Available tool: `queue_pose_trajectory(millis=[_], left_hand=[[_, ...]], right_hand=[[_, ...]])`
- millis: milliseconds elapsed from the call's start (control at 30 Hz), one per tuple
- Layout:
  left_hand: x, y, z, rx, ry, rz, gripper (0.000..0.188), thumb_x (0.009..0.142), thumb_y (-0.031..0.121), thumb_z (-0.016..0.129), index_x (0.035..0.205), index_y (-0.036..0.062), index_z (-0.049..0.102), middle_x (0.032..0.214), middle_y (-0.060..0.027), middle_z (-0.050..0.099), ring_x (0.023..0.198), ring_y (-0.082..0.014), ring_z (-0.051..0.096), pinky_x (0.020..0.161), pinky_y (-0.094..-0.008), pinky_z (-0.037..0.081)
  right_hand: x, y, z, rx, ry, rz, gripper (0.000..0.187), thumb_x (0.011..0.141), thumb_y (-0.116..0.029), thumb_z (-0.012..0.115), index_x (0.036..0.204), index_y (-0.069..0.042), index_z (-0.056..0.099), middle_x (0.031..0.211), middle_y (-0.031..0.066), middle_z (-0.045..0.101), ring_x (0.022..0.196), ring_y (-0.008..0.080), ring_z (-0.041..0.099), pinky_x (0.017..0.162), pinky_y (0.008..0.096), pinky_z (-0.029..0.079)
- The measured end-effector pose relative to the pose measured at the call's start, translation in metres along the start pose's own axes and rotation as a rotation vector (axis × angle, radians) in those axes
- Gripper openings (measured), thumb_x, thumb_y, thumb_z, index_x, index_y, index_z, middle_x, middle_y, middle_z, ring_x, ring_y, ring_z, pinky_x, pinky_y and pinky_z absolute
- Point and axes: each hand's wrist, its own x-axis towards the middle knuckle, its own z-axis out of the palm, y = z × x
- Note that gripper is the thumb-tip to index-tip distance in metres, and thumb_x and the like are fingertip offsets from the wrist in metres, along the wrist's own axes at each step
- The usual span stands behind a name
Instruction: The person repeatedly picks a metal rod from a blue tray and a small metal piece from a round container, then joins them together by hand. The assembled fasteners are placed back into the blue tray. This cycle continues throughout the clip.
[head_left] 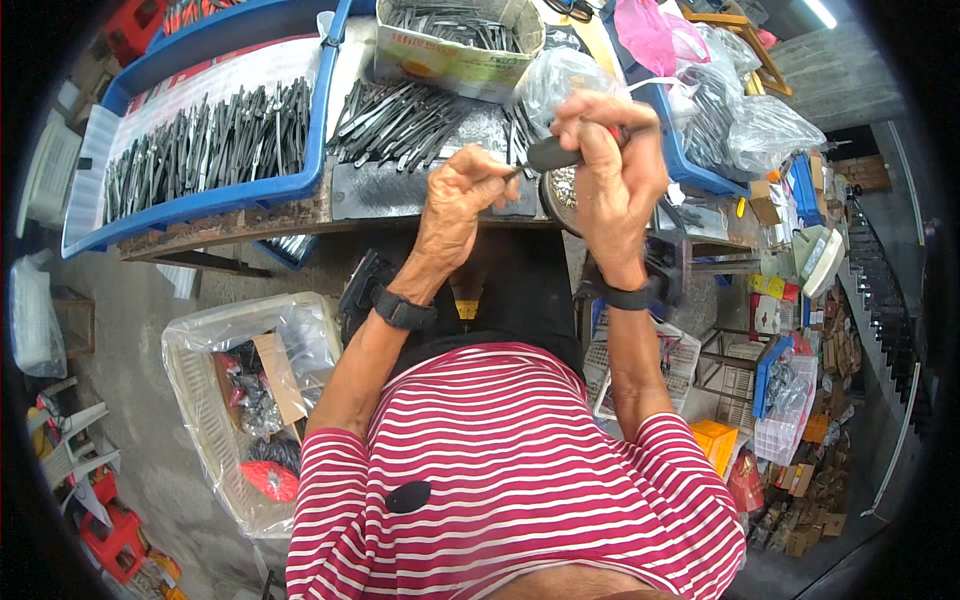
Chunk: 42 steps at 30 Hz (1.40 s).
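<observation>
Above the table's front edge, my right hand (618, 175) is closed around the dark handle of a screwdriver-like tool (550, 154). Its thin tip points left, toward my other hand. The fingers of my left hand (458, 205) are pinched together at that tip, on a small dark piece that is mostly hidden. Behind my left hand, a loose pile of slim black metal parts (405, 122) lies on the table. A round metal dish (562, 196) of small bits, partly covered, sits just under my right hand.
A blue tray (200, 222) of upright black parts stands at the left. Behind the pile is a cardboard box (440, 62) of similar parts. Plastic bags lie in a blue tray (690, 165) at right. A plastic-lined white basket (200, 440) is on the floor.
</observation>
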Motion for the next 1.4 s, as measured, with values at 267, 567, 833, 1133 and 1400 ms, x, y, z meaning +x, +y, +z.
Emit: queue_pose_trajectory(millis=[267,567,833,1133,1400], left_hand=[[0.002,0.001,-0.001,0.003,-0.021,-0.015,0.004,0.082,0.004,0.059,0.086,0.0037,0.059,0.075,-0.0066,0.061,0.068,-0.0103,0.052,0.063,-0.0216,0.041],[-0.001,0.000,0.005,0.039,0.002,-0.044,0.006,0.081,0.000,0.057,0.086,0.0020,0.058,0.075,-0.0060,0.061,0.067,-0.0098,0.053,0.062,-0.0215,0.042],[0.000,0.005,0.023,0.178,0.056,-0.044,0.009,0.083,-0.002,0.052,0.091,-0.0020,0.056,0.072,-0.0074,0.060,0.059,-0.0089,0.054,0.055,-0.0204,0.046],[-0.007,0.011,0.034,0.243,0.123,-0.119,0.010,0.084,0.000,0.052,0.093,-0.0035,0.055,0.072,-0.0071,0.060,0.055,-0.0059,0.050,0.050,-0.0180,0.042],[-0.010,0.010,0.039,0.292,0.128,-0.131,0.011,0.083,-0.003,0.052,0.092,-0.0037,0.056,0.073,-0.0062,0.060,0.056,-0.0045,0.045,0.052,-0.0177,0.038]], right_hand=[[0.003,0.001,-0.015,0.372,0.175,-0.004,0.009,0.089,-0.002,0.050,0.095,0.003,0.047,0.096,0.0187,0.056,0.072,0.0152,0.053,0.075,0.0330,0.048],[-0.012,0.016,-0.001,0.248,0.195,0.083,0.005,0.088,-0.003,0.052,0.089,0.001,0.050,0.091,0.0110,0.058,0.073,0.0109,0.053,0.070,0.0243,0.045],[-0.032,0.025,-0.027,0.358,0.344,0.390,0.012,0.090,-0.009,0.051,0.092,0.003,0.053,0.077,0.0063,0.055,0.072,0.0115,0.051,0.074,0.0283,0.045],[-0.059,0.036,-0.030,0.565,0.374,0.507,0.013,0.090,-0.009,0.051,0.093,0.003,0.053,0.083,0.0096,0.056,0.074,0.0131,0.050,0.074,0.0305,0.045],[-0.079,0.015,-0.059,0.450,0.382,0.728,0.018,0.084,-0.007,0.057,0.097,0.004,0.053,0.076,0.0102,0.059,0.052,0.0079,0.045,0.049,0.0224,0.039]])
